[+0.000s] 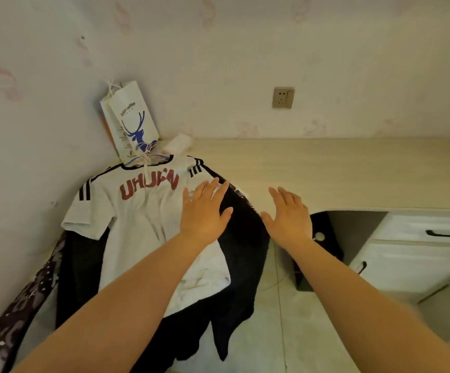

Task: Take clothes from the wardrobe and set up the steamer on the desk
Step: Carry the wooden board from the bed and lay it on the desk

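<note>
A white T-shirt (140, 211) with red letters and black shoulder stripes lies on its hanger (148, 158) over the left end of the pale wooden desk (339, 170). Black clothes (242, 251) lie under it and hang down over the desk's front edge. A dark patterned garment (27, 297) droops at the far left. My left hand (203, 211) is stretched flat over the T-shirt's right side with fingers straight. Over the desk edge, just right of the black clothes, my right hand (289, 215) is open and holds nothing. No steamer is in view.
A white paper coffee bag (131, 122) with a blue deer stands in the desk's back left corner, a small white packet (178, 144) beside it. A wall socket (283, 97) sits above the desk. White drawers with black handles (447, 234) stand at the right. A dark object (323, 238) sits under the desk.
</note>
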